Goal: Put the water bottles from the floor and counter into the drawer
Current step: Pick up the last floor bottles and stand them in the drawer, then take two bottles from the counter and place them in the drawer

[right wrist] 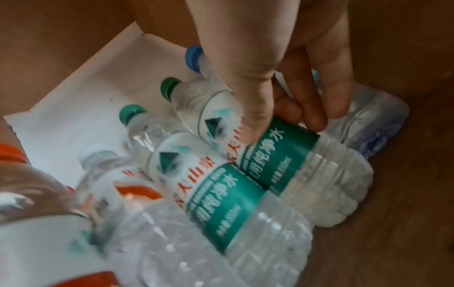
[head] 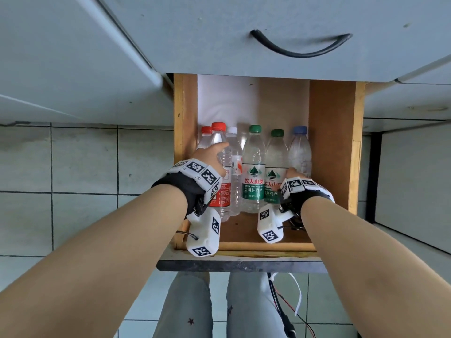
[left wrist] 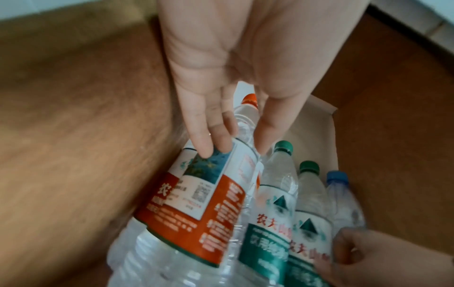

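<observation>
So the drawer [head: 332, 147] is pulled open and there's a row of six bottles lying side by side in it, caps pointing toward the back. Left hand [left wrist: 236, 64] is over the red-label bottle [left wrist: 196, 209] at the left end, nearest the drawer's left wall. Its fingers [left wrist: 199, 134] are stretched out pretty straight, tips just touching the top edge of the label, not wrapped around anything. Right hand [right wrist: 290, 64] is on the right green-cap bottle [right wrist: 277, 153], the fifth one over: thumb on one side of the label, curled fingers on the other, so it's gripping that one. The blue-cap bottle [right wrist: 363, 120] sits right behind those fingers, against the right wall. The left green-cap bottle [head: 253, 172] lies right beside the gripped one.
</observation>
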